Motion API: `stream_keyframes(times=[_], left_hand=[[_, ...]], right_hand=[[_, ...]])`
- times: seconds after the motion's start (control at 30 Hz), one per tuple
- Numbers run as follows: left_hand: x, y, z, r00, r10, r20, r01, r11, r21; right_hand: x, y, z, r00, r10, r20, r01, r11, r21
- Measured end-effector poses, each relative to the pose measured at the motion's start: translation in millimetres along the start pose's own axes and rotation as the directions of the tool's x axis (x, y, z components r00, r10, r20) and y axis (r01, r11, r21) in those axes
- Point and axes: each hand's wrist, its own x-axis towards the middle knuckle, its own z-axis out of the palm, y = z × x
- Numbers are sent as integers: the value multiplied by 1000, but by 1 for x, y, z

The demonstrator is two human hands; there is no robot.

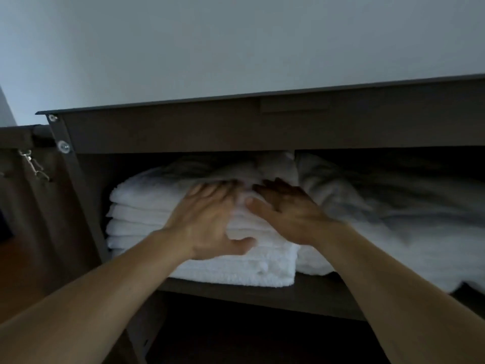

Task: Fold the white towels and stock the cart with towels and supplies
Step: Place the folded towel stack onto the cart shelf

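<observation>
1. A stack of folded white towels (141,214) is seen on the shelf (309,292) of a dark cart (183,132). The shelf's left end is filled by it, from the left wall out to the front edge.
2. The left hand (207,219) is laid flat on the front part of the stack's top. Its fingers are straight and a little apart, and its thumb is pressed against the stack's front face.
3. The right hand (286,214) is laid just beside it on the same stack, near the stack's right edge. Its fingers are straight and loosely together, and its thumb is pointed toward the left hand.
4. The fingertips of both hands are blurred and partly sunk in the top towel.
5. A loose heap of white cloth (393,219) is spread over the right part of the shelf. The stack's right side is touched by it, and the front edge is overhung far to the right.
6. Two round bolts (63,147) are set in the cart's left front post.
7. A metal clip (31,164) is hung on the brown panel left of that post.
</observation>
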Motion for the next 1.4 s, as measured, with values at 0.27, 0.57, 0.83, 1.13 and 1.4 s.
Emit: stream_keyframes(times=[0.27, 0.57, 0.83, 1.13, 1.4], left_hand=[[-49, -88, 23, 927, -301, 223, 293, 954, 67], [-88, -108, -67, 821, -212, 530, 238, 971, 21], [-189, -113, -196, 766, -311, 563, 423, 903, -77], [-322, -192, -271, 617, -541, 571, 659, 752, 0], [-414, -351, -286, 510, -693, 510, 774, 628, 80]], right_hand=[[5, -18, 8, 995, 94, 44, -80, 963, -258], [-37, -121, -37, 928, 227, 296, -94, 911, -402], [-73, -260, -86, 915, 158, 372, -65, 966, -249], [-84, -415, -91, 889, 2, 458, 65, 989, -131], [7, -579, -39, 844, -213, 491, 295, 951, -95]])
